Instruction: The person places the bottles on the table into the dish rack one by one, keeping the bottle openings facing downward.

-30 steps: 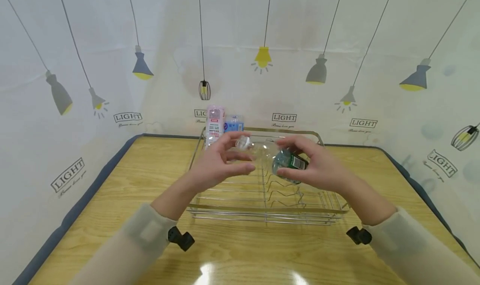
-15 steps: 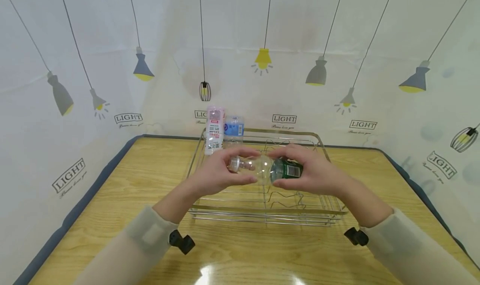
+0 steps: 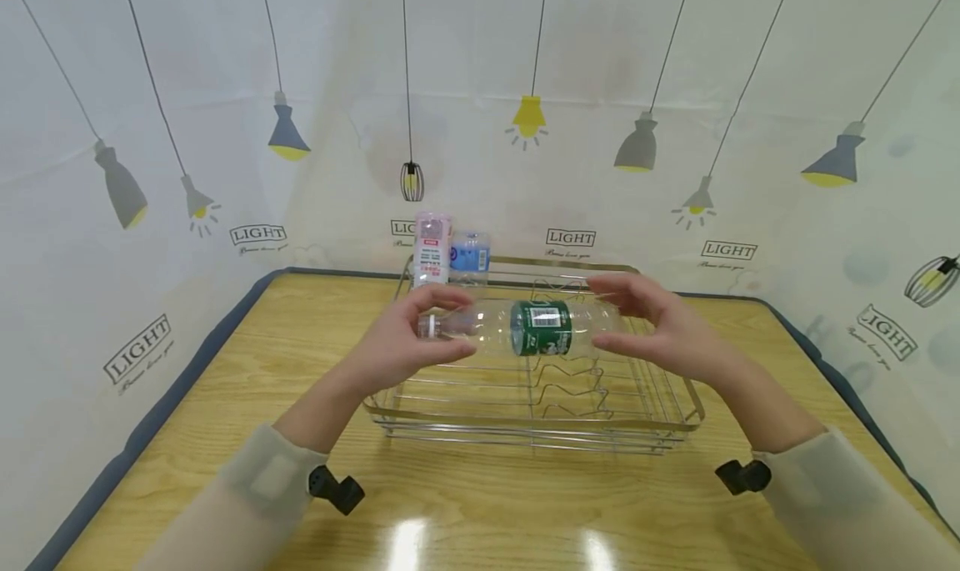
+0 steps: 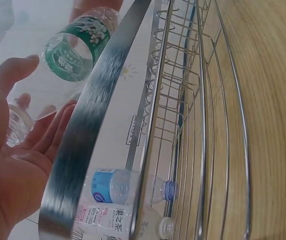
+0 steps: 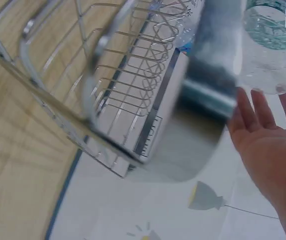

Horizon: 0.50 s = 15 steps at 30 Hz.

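Observation:
A clear plastic bottle with a green label lies sideways in the air between my hands, above a wire rack. My left hand holds its neck end, the thumb and fingers around the neck. In the left wrist view, the pale cap end sits against the fingers of that hand. My right hand is at the base end, thumb in front and fingers behind. In the right wrist view, its extended fingertips are right at the bottle's base.
At the rack's back left stand a bottle with a white and pink label and one with a blue label. Wavy wire dividers run along the rack. It rests on a wooden table, before a lamp-patterned cloth.
The bottle has turned from pointing partly away to lying level across the view, its label now showing fully. My right hand has slid right from the label to the base; my left has moved left.

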Motion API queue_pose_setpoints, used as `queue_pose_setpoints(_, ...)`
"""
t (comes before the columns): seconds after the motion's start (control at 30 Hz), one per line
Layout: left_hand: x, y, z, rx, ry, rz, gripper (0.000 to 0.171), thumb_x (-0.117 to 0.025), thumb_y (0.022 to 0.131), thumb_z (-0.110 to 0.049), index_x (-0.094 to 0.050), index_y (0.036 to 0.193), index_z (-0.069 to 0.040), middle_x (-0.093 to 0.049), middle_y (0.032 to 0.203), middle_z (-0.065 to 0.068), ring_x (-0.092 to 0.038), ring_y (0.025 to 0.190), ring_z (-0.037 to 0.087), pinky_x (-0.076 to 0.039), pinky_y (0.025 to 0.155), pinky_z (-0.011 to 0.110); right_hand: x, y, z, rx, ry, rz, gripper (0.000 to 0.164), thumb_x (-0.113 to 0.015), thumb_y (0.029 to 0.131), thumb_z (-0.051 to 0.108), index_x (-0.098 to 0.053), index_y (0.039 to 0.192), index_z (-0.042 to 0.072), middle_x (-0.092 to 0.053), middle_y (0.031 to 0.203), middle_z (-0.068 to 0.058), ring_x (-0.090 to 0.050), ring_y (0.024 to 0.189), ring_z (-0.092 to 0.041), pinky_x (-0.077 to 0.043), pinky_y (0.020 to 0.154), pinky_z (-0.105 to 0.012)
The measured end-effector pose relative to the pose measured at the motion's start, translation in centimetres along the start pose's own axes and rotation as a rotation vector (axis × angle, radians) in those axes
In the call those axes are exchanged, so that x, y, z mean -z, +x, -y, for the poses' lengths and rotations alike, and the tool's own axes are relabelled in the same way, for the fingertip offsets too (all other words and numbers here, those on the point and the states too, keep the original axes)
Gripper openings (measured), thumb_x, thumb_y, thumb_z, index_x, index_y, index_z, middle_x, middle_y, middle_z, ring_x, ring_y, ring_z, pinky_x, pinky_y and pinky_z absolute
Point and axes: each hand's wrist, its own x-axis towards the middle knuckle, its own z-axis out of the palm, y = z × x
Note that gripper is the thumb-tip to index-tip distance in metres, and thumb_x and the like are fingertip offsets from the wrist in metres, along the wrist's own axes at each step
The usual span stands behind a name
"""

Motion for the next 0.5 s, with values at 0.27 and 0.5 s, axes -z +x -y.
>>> queue_pose_setpoints(0.27, 0.3, -0.4, 0.0, -0.002, -0.008, -0.022, 0.057, -0.088, 0.092, -0.012, -0.063, 0.143, -0.013, -0.057, 0.153, 0.017, -0.071, 0.122, 0.033, -0.068, 0.088, 0.044, -0.1, -0.4, -1.6, -0.060, 0.259, 0.096, 0.070, -0.075, 0.104, 0.007, -0.044, 0.165, 0.019, -0.055, 0.147, -0.019, -0.070, 0.122, -0.018, -0.066, 0.094, -0.034)
queue_pose_setpoints(0.5, 0.1, -0.4, 0.1, 0.001, 0.020, 0.018, 0.057, -0.087, 0.092, -0.012, -0.062, 0.142, -0.015, -0.062, 0.148, 0.014, -0.065, 0.132, 0.035, -0.067, 0.094, 0.044, -0.3, -0.2, -2.0, -0.027, 0.296, 0.059, 0.064, -0.069, 0.107, 0.004, -0.044, 0.165, 0.015, -0.059, 0.141, -0.022, -0.071, 0.118, -0.020, -0.066, 0.094, -0.032)
